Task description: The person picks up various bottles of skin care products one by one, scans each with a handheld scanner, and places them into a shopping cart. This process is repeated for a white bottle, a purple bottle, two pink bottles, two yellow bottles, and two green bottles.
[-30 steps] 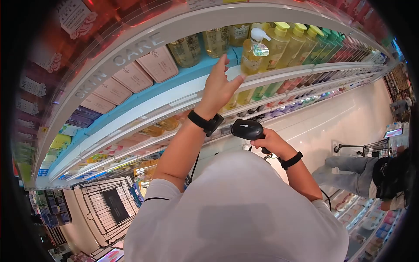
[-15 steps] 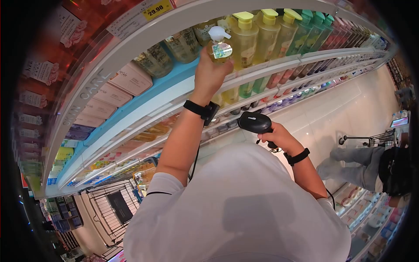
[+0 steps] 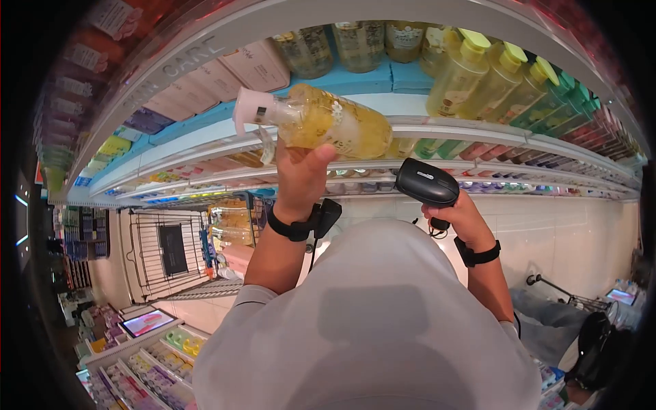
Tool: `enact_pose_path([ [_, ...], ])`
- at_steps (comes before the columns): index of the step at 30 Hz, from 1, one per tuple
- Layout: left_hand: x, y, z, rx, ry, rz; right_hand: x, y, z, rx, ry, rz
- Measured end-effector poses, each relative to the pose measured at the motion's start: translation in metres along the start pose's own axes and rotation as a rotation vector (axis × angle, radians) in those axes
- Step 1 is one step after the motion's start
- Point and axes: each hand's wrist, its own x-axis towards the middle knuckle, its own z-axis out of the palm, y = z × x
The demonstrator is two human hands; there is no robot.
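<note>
- Left hand [image 3: 301, 179]: partly closed round a yellow pump bottle [image 3: 345, 126], thumb across the near side; other fingers mostly hidden by the bottle, so how tight the grip is, can't tell.
- Right hand [image 3: 459, 213]: curled round the handle of a black scanner [image 3: 427, 183]; trigger finger position not clear.
- Risk, slip: bottle is tipped on its side and looks full and smooth. Hold sits nearer the pump end, so the base could swing down if the thumb eases.
- Risk, knock: scanner head is just beside the bottle's base; bringing the hands together carelessly could bump the two.
- Risk, shelf contact: bottle is over the front of the shelf [image 3: 410, 106] in this view; a quick turn could clip the edge or the yellow-capped bottles [image 3: 459, 76] standing there. True gap can't be judged.
- Risk, pump: pale pink pump head [image 3: 251, 109] sticks out past the hand, so it could catch on something. A small tag [image 3: 265, 145] hangs by the neck and might snag too.
- Risk, bad read: code on the bottle not made out; a wrong facing or glare could spoil a scan.
- Bottle vs left hand: in its grasp, lying above the palm in view, pump end to the left, base to the right towards the scanner.
</note>
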Motion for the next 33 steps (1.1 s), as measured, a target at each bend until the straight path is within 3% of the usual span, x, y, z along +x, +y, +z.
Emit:
enact_pose_path([
  [2,-0.011,0.018,-0.016,-0.346,-0.025,-0.034,0.01,-0.001,0.001,-0.017,-0.087,0.01],
  [4,-0.025,0.024,-0.037,-0.309,0.097,-0.017,0.015,-0.011,0.011,-0.062,-0.138,-0.048],
  [6,-0.035,0.034,-0.05,-0.504,0.148,-0.092,0.022,-0.017,0.016,-0.08,-0.215,0.006],
  [14,-0.075,0.033,-0.091,-0.79,0.243,-0.052,0.041,-0.036,0.06,-0.247,-0.429,0.002],
  [19,-0.088,0.039,-0.093,-0.599,0.419,-0.064,0.047,-0.042,0.083,-0.305,-0.563,-0.034],
  [24,-0.09,0.034,-0.113,-0.67,0.245,-0.017,0.049,-0.046,0.096,-0.334,-0.623,-0.025],
  [31,-0.094,0.031,-0.113,-0.709,0.197,-0.006,0.049,-0.049,0.108,-0.295,-0.578,0.05],
  [33,-0.094,0.033,-0.106,-0.496,0.293,-0.011,0.048,-0.052,0.112,-0.274,-0.543,0.103],
])
